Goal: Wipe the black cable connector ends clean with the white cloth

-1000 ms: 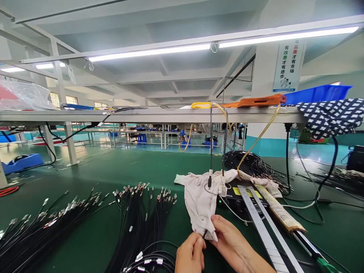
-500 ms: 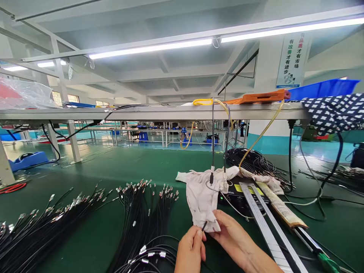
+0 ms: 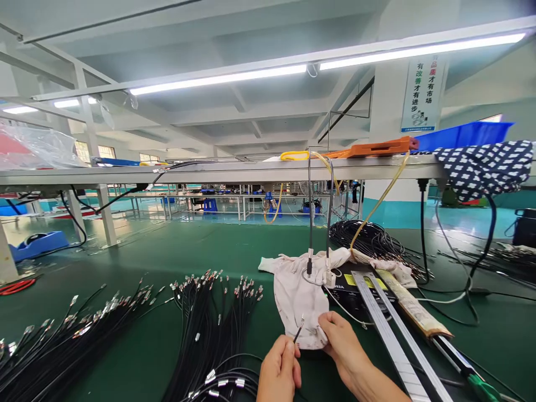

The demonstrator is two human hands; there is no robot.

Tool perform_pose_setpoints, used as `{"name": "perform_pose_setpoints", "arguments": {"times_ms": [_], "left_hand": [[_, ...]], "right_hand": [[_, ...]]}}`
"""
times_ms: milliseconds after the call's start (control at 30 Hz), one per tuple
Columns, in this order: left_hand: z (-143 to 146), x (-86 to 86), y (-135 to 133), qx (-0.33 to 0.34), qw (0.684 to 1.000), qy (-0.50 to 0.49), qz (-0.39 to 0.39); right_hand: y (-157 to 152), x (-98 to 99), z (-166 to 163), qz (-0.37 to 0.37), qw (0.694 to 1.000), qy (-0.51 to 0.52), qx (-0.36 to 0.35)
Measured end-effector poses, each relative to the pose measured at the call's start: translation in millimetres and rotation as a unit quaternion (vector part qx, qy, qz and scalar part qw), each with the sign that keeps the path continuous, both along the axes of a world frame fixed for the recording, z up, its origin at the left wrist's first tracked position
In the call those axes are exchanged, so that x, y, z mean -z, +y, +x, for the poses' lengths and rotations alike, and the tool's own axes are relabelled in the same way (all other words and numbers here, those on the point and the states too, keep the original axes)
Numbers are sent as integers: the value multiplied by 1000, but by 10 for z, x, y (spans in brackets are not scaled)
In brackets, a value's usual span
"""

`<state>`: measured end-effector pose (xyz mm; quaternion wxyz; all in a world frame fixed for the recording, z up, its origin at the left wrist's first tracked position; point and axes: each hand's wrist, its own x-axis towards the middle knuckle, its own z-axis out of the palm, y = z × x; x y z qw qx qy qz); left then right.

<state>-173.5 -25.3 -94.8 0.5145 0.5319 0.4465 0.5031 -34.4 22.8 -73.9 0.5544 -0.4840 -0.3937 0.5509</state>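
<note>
While I sit at the near edge of the green table [image 3: 176, 245], my left hand [image 3: 280, 373] rises from the bottom of the view with its fingers curled together and pinched on one black wire [image 3: 298, 333], whose metal terminal tip points up and to the right, just short of the white cloth [image 3: 298, 301]. My right hand [image 3: 341, 349] comes in from the lower right with the wrist low and the fingers bent forward, thumb and fingertips closed on the near hem of that cloth; the two hands sit just beside each other without touching. The cloth is a single piece, draped off the front of one black box [image 3: 354, 287] that stands right of centre. Two thin leads [image 3: 310, 223] hang straight down from the overhead shelf [image 3: 218, 170] and end over the cloth. Two metal rulers [image 3: 389, 329] lie side by side on the box, running toward the near right corner, with one paper-wrapped strip [image 3: 412, 310] just beyond them. Two fanned bundles of black wires with metal terminals spread over the left half: one bundle [image 3: 209, 324] near the middle, beside my left hand, and one bundle [image 3: 71, 335] toward the near left corner. One coil of black cable [image 3: 372, 240] rests behind the box. At the far left edge stands one blue tape dispenser [image 3: 36, 244]. On the shelf lie one orange board [image 3: 372, 148], one blue bin [image 3: 464, 135] and one dotted cloth [image 3: 486, 167].
</note>
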Motion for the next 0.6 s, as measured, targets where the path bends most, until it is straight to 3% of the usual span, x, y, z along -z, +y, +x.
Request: {"name": "perform_pose_setpoints", "arguments": {"times_ms": [133,300,467,600], "left_hand": [[-38,-67,10,39,998,-46,-12],[-44,-177,-27,100,991,-87,-25],[66,-429,-153,155,984,-81,-18],[305,-772,-492,167,985,-33,-24]], "right_hand": [[76,-7,340,32,991,-121,36],[-137,-263,643,124,973,-191,24],[-521,-438,561,145,973,-148,-105],[-917,-572,458,150,971,-43,-180]]}}
